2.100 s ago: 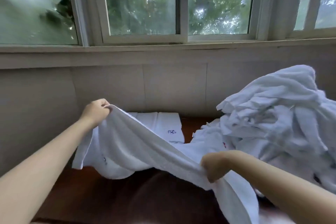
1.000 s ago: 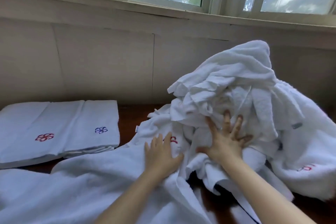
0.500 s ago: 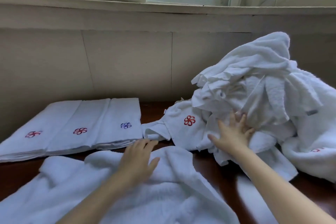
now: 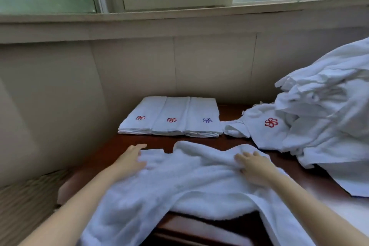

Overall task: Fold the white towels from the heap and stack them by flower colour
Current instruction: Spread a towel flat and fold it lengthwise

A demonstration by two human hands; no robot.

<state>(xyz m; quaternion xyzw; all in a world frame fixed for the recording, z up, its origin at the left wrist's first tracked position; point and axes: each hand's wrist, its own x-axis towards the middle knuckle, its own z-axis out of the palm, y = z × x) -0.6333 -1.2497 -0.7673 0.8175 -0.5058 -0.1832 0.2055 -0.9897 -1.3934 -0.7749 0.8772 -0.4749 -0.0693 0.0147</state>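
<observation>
The heap point(image 4: 323, 118) sits right of my fingers, kept clear of the folding space. The towel point(image 4: 179, 181) lies rumpled under both palms so I can smooth it. Three stacks point(image 4: 169, 116) wait beyond my fingertips, sorted by flower. My left hand point(image 4: 130, 159) and right hand point(image 4: 253, 166) press flat, fingers straight; half a second ago the right was touching the heap.

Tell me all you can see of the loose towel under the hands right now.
The loose towel is plain white terry, thick and soft-looking, and unfolded. It lies rumpled across the near part of the dark wooden table, with its near end hanging over the table's front edge. No flower shows on it. The left hand rests with straight fingers at its far left corner; the right hand presses on a raised ridge near its far right edge. It looks clear of the heap.
</observation>
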